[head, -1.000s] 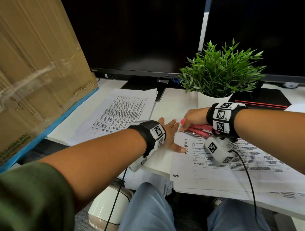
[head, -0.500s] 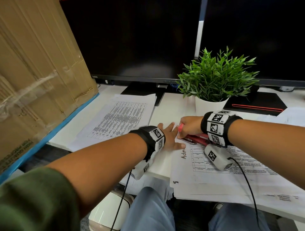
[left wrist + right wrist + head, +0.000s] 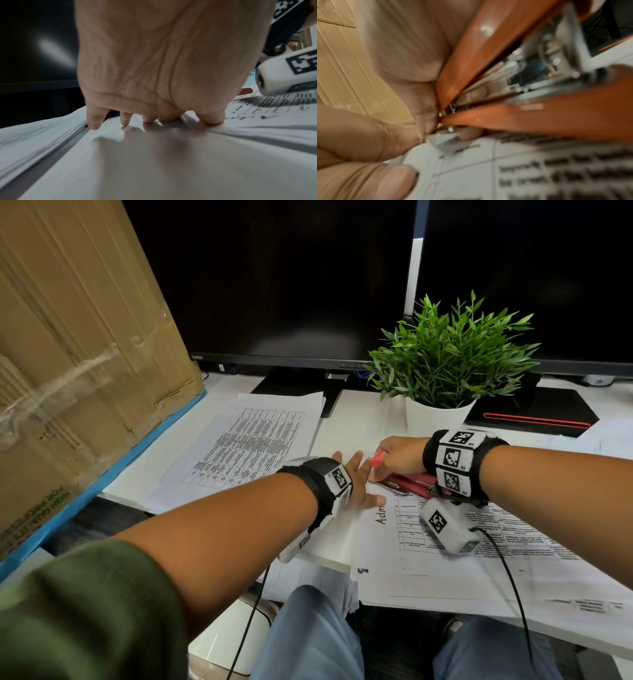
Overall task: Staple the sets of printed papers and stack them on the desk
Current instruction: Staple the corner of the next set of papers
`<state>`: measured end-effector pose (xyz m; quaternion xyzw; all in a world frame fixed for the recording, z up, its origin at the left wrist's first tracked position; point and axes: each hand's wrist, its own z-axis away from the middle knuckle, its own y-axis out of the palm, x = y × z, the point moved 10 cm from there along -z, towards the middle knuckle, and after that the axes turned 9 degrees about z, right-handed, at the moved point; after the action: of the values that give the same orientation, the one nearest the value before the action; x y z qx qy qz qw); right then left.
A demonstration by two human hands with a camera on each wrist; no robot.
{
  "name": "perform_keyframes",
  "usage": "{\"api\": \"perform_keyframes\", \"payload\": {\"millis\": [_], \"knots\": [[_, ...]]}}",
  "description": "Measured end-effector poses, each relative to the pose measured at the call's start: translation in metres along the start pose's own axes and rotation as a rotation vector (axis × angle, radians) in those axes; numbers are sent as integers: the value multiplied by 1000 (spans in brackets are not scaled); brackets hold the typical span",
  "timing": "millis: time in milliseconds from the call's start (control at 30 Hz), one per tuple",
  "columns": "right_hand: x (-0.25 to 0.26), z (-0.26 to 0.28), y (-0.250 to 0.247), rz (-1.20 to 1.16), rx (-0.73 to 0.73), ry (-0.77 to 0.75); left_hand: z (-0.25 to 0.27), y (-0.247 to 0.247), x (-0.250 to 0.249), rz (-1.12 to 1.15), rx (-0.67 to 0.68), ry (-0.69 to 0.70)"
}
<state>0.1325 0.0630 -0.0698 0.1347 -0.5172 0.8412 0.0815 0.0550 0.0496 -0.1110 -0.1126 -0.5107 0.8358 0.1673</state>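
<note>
Since a second ago, both hands sit slightly higher and closer together in the head view, and the red metal stapler [image 3: 409, 482] now shows its upper arm tilted up at the front tip. The right hand [image 3: 399, 455] curls its fingers round that stapler, thumb and forefinger closing at its nose over the corner of the printed table sheets [image 3: 479, 539] in the lower right of the frame. The left hand [image 3: 356, 481] lies flat with fingers straight and spread, holding nothing, its thumb pressing the sheet's left margin while the other fingertips rest on the white desk [image 3: 352, 426].

I judge the staple is being driven or just about to be; the wrist view is too blurred to say whether one is through.

A second pile of printed sheets [image 3: 253, 446] lies left of centre, apart from the hands, and looks like the place for stacking. The near edge of the held sheets overhangs the desk front. A potted green plant [image 3: 445, 364] stands just behind the right hand, and a tall cardboard panel [image 3: 75, 354] closes the left side.
</note>
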Motion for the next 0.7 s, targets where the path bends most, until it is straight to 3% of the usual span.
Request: {"api": "perform_keyframes", "payload": {"millis": [167, 433, 567, 700], "knots": [[-2, 1, -1, -43, -62, -50, 8, -5, -2, 16, -8, 5], [1, 5, -3, -221, -25, -81, 6, -1, -3, 45, 0, 48], [1, 1, -4, -84, -3, -86, 5, 1, -3, 95, -24, 94], [-3, 8, -26, 6, -87, -75, 15, -7, 2, 126, 6, 104]]}}
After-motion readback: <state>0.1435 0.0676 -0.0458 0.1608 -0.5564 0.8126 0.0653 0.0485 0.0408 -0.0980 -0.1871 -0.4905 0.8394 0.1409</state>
